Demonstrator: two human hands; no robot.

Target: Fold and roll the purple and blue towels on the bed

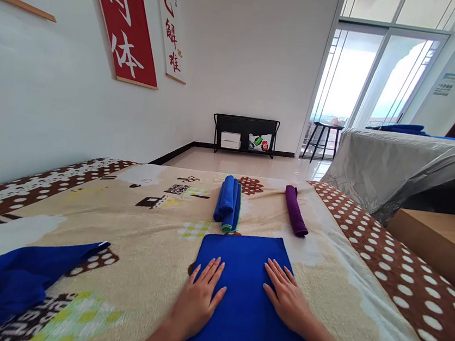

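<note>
**Blue towel pressed flat under both hands on the bed**

Blue towel (245,287) lies spread flat on the patterned blanket (155,228) of the bed, at the near middle of the view, running from the person's forearms out to a straight far edge.

At the far left, a second, loose blue cloth (13,277) lies crumpled on the blanket, well apart from the flat towel. On the wall above it hang red and white banners (125,22) with large characters.

The left hand (198,298) rests palm down on the left part of the flat towel, fingers (210,272) stretched out straight and slightly spread, gripping nothing. Beyond the towel's far edge lies a rolled blue towel with a green edge (228,203), just past the flat one. Far behind it, against the back wall, stands a black rack (245,134) with a white box and a bag in it.

The right hand (285,297) lies palm down on the right part of the flat towel, its fingers likewise extended and open, holding nothing. A rolled purple towel (296,210) lies on the blanket near the far right corner of the flat towel. At the far right stands another bed under a grey cover (392,167).
</note>
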